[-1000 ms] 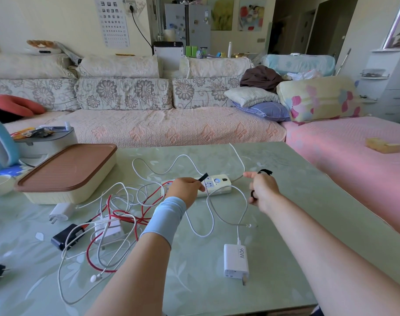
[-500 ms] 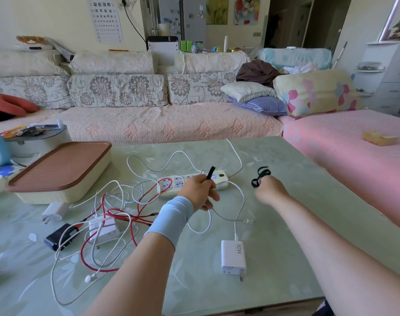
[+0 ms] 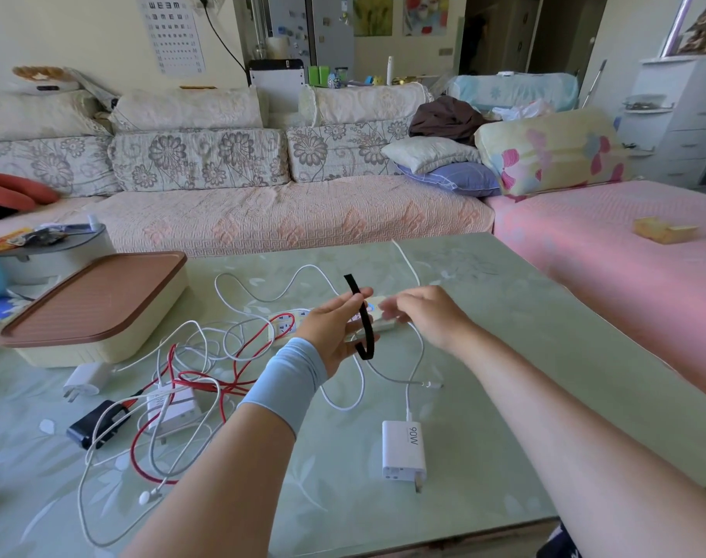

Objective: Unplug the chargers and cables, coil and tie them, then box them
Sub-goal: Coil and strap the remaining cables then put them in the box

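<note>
Held both hands up over the middle of the green table (image 3: 504, 356). Pinched a black strap (image 3: 362, 320) in the left hand (image 3: 331, 332), palm up, fingers mostly straight, with one end of the strap sticking up toward 12 o'clock and the other end curling down toward 6 o'clock. Wore a light blue band (image 3: 282, 380) on the left wrist. Held the right hand (image 3: 427, 316) at 3 o'clock from the strap, very near it, fingers (image 3: 391, 312) loose and stretched toward it, blurry at the tips. Could not tell about any touch between those fingers and the strap. Saw a white power strip (image 3: 289, 322) flat on the table, partly hidden behind both hands. Saw a white charger (image 3: 403, 451) marked 90W at 6 o'clock from the hands, lying flat, with a white cable (image 3: 421, 352) plugged in and running up toward the right hand. Saw a messy pile at 8 o'clock from the left hand: a red cable (image 3: 136, 457) looped through thin white cables (image 3: 190, 323), on top of a white block charger (image 3: 174, 408). Saw a small white plug (image 3: 83, 382) and a black charger (image 3: 95, 426) at 9 o'clock from that pile, apart from each other. Saw a cream box (image 3: 61, 352) closed with a brown lid (image 3: 97, 304) at 10 o'clock from the hands, well apart from them.
</note>
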Demonstrator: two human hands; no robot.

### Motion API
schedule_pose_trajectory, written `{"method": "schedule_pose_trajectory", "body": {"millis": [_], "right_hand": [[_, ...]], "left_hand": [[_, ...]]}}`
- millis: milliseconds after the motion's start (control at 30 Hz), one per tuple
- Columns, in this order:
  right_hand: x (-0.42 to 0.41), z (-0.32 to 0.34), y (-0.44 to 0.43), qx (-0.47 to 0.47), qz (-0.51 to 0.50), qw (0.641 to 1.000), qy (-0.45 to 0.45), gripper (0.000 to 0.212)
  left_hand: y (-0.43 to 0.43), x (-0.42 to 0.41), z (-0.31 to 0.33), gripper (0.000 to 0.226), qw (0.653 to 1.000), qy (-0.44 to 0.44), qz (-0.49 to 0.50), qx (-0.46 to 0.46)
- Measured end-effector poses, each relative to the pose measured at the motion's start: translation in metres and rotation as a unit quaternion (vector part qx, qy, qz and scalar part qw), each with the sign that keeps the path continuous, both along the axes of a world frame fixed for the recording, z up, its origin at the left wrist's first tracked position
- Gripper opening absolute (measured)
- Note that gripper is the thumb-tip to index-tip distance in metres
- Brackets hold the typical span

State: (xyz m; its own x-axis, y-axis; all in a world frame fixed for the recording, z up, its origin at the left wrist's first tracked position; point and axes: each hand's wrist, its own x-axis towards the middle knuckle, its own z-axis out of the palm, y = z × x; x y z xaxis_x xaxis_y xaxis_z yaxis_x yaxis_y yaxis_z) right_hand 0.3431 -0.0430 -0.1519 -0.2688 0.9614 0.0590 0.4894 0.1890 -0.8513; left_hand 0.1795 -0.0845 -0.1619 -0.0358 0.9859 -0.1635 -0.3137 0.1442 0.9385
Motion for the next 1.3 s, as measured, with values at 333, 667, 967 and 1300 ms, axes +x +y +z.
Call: {"method": "schedule_pose_trajectory", "body": {"millis": [333, 667, 967, 1300], "right_hand": [[-0.003, -0.002, -0.003, -0.011, 0.01, 1.0, 0.018, 0.012], [0.005, -0.018, 0.024, 0.18, -0.15, 0.955, -0.181, 0.004], [-0.02, -0.034, 0.029, 0.21, -0.077, 0.929, -0.296, 0.016], [-0.048, -0.022, -0.002, 0.118, 0.01, 0.929, -0.352, 0.021]], "left_hand": [[0.003, 0.008, -0.003, 0.019, 0.988, 0.144, 0.023, 0.054], [0.008, -0.025, -0.018, 0.031, 0.548, 0.806, -0.221, -0.037], [-0.007, -0.088, -0.009, 0.034, 0.494, 0.806, -0.271, -0.18], [-0.043, -0.064, -0.007, 0.035, 0.592, 0.764, -0.256, -0.027]]}}
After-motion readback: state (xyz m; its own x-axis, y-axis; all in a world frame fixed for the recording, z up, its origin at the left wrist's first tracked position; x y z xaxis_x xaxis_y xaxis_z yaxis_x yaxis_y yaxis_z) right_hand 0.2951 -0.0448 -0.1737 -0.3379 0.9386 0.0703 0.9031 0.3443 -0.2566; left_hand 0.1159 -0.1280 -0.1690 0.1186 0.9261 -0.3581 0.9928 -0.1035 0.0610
